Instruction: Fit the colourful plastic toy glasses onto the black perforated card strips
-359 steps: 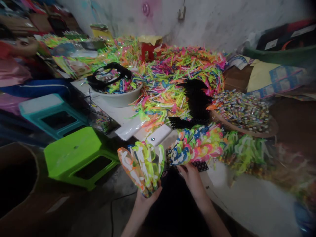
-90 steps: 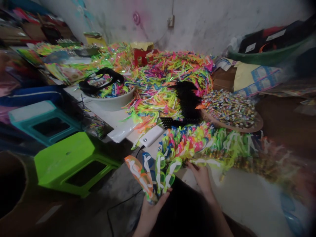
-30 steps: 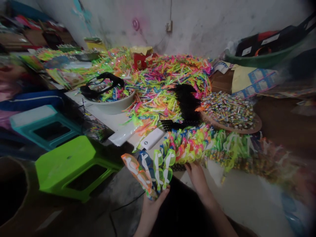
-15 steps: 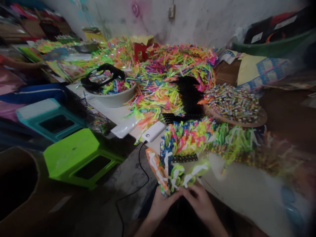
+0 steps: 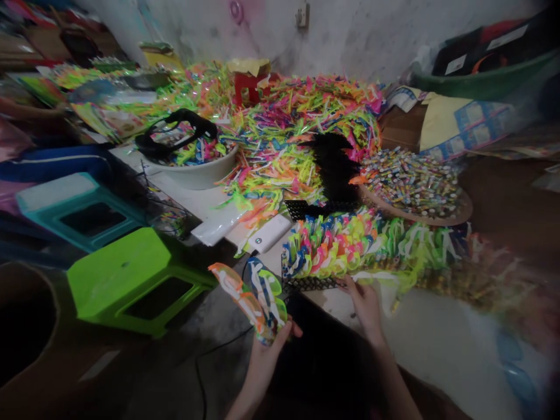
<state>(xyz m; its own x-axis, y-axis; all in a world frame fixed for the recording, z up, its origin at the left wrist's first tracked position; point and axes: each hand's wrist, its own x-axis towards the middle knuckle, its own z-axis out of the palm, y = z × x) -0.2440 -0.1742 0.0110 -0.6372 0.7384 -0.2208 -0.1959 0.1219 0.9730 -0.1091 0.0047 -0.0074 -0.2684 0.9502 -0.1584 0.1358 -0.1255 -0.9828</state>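
My left hand (image 5: 266, 356) is closed round a fan of neon plastic toy pieces (image 5: 251, 297), orange, blue and green, held up in front of me. My right hand (image 5: 363, 300) reaches to the near edge of a black grid tray (image 5: 308, 284) packed with upright neon pieces (image 5: 332, 245); its fingertips pinch something pale at the tray's front row, which I cannot make out.
A big heap of loose neon pieces (image 5: 284, 146) covers the white table (image 5: 196, 201). Also there: a white basin (image 5: 196, 172), a stack of black grids (image 5: 335, 172), a flat basket of small sticks (image 5: 411, 186) and a white power bank (image 5: 268, 233). Green (image 5: 131, 274) and teal (image 5: 65, 204) stools stand left.
Half a second ago both hands met at the held bunch. Now my right hand has gone back out to the tray and my left has swung the bunch leftward.
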